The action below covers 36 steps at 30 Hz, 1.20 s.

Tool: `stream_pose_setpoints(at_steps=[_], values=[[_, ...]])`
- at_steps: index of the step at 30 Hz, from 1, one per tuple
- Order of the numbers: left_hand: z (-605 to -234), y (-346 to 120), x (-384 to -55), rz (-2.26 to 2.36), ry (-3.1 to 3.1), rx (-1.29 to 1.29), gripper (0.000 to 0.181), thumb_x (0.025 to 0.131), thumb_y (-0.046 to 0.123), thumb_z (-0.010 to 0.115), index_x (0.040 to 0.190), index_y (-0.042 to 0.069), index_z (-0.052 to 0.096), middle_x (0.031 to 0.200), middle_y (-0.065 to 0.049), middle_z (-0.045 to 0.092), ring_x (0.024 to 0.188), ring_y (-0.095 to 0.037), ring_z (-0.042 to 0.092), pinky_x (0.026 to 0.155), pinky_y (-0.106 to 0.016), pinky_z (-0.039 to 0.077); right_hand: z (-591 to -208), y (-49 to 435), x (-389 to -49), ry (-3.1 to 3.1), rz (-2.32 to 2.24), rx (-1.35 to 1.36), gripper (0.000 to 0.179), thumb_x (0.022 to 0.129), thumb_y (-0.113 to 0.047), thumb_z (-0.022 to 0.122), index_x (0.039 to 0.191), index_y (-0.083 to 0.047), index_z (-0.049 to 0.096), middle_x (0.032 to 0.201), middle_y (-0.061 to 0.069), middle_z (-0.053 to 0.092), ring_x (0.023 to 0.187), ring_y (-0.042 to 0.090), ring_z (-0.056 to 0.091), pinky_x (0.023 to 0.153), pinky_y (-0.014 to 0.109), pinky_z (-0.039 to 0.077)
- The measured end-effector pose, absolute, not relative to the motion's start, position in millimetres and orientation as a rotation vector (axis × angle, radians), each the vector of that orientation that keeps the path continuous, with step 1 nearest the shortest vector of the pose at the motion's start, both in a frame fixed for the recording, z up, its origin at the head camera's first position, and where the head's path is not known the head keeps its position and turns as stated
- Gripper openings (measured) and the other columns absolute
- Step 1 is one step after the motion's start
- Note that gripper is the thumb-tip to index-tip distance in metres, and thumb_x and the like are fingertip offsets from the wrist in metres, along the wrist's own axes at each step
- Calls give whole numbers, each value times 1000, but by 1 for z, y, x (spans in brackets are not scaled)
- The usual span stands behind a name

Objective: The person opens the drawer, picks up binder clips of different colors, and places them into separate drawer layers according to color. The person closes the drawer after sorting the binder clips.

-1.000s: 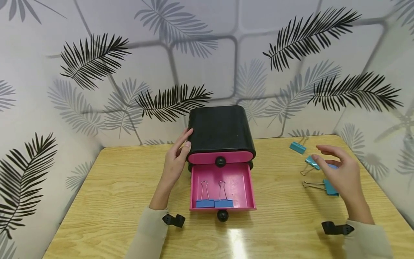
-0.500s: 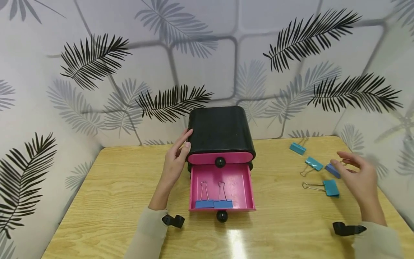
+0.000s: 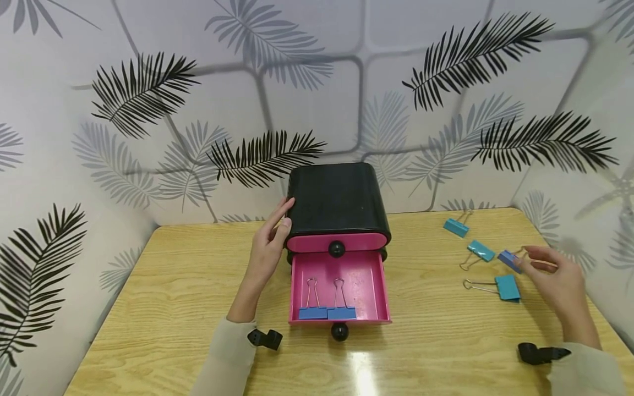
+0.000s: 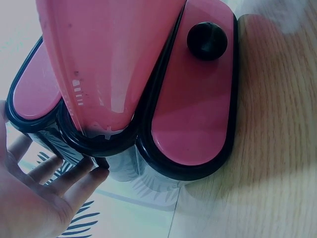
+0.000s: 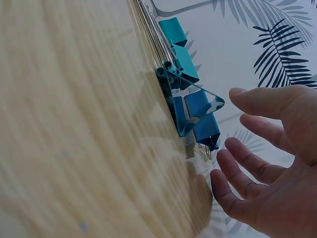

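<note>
My left hand [image 3: 267,247] rests against the left side of a black drawer unit [image 3: 337,198], its fingers extended along the casing. The middle pink drawer [image 3: 364,280] is pulled out, and two blue binder clips [image 3: 313,313] lie side by side at its front. On the right of the table, my right hand [image 3: 557,280] reaches to a darker blue binder clip [image 3: 510,260], thumb and forefinger spread at its wire handles. In the right wrist view the right hand [image 5: 267,153] has its fingers apart, with the blue clip [image 5: 203,119] just beyond the fingertips.
Three teal binder clips lie near the right hand: a far one [image 3: 456,226], a middle one [image 3: 481,250] and a larger near one [image 3: 507,287]. Above the pulled-out drawer sits a shut pink drawer [image 3: 307,242]. A leaf-patterned wall [image 3: 396,71] stands behind the wooden table [image 3: 188,291].
My right hand has moved right and lower, from over the teal clips to the handle side of the darker blue clip. The left hand and the drawer have stayed put.
</note>
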<state>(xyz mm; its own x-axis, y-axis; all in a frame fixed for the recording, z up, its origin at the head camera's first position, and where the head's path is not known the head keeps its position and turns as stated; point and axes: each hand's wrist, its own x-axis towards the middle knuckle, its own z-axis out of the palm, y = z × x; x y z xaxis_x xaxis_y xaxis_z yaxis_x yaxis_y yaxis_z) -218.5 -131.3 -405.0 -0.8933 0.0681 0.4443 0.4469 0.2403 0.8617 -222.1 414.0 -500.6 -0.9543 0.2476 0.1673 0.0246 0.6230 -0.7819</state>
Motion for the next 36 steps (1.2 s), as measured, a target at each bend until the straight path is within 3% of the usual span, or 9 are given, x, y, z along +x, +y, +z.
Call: stream_pose_setpoints(at_steps=[3, 9, 12, 14, 18, 21, 26, 33, 36], values=[[-405, -132, -218, -1692, -2200, -480, 46, 107, 14, 49, 152, 4, 49, 162, -16, 37, 150, -25, 33, 108, -45, 40, -503, 415, -223, -2617, 1230, -215, 60, 96, -37, 73, 138, 4, 59, 118, 0, 61, 87, -16, 47, 64, 10, 45], [-405, -132, -218, -1681, -2197, -481, 46, 107, 14, 50, 152, 3, 50, 161, -16, 38, 151, -26, 33, 103, -31, 40, -507, 414, -223, -2655, 1201, -166, 62, 96, -31, 74, 140, 10, 55, 128, 33, 59, 84, -19, 44, 65, 7, 45], [-405, -132, -218, -1681, -2194, -479, 46, 107, 14, 50, 152, 3, 50, 161, -16, 38, 150, -26, 34, 98, -26, 40, -509, 415, -224, -2669, 1205, -147, 62, 97, -30, 72, 141, 11, 53, 132, 36, 56, 87, -19, 43, 67, 6, 44], [-405, -132, -218, -1681, -2191, -481, 46, 107, 14, 49, 152, 3, 50, 161, -17, 38, 150, -26, 34, 93, -27, 40, -510, 416, -224, -2667, 1207, -145, 61, 97, -29, 73, 140, 10, 54, 127, 25, 62, 87, -19, 44, 67, 6, 44], [-405, -132, -218, -1680, -2193, -478, 46, 107, 14, 49, 152, 3, 50, 162, -16, 38, 150, -26, 34, 97, -31, 40, -512, 418, -224, -2655, 1209, -135, 56, 96, -26, 74, 136, 10, 58, 110, -17, 61, 84, -20, 48, 66, 8, 45], [-406, -132, -218, -1683, -2192, -479, 46, 107, 14, 49, 152, 3, 49, 162, -17, 37, 151, -27, 33, 107, -41, 40, -512, 419, -225, -2667, 1183, -139, 52, 96, -25, 74, 133, 9, 61, 104, -28, 54, 81, -20, 48, 64, 10, 46], [-406, -132, -217, -1683, -2199, -474, 47, 107, 15, 48, 153, 3, 49, 162, -17, 37, 151, -28, 32, 114, -54, 36, -513, 419, -225, -2697, 1110, -171, 48, 96, -23, 73, 132, 7, 63, 104, -13, 62, 79, -19, 44, 62, 11, 45], [-405, -131, -217, -1681, -2190, -476, 46, 107, 13, 49, 152, 3, 49, 161, -17, 38, 151, -29, 33, 111, -54, 37, -513, 417, -225, -2717, 1069, -187, 45, 97, -21, 71, 131, 8, 64, 113, 23, 67, 76, -19, 43, 58, 16, 46], [-405, -132, -217, -1681, -2187, -477, 46, 107, 13, 49, 152, 2, 49, 161, -17, 38, 151, -29, 33, 111, -54, 37, -512, 417, -225, -2730, 1059, -198, 46, 98, -22, 70, 131, 9, 64, 110, 25, 67, 74, -17, 44, 57, 19, 46]])
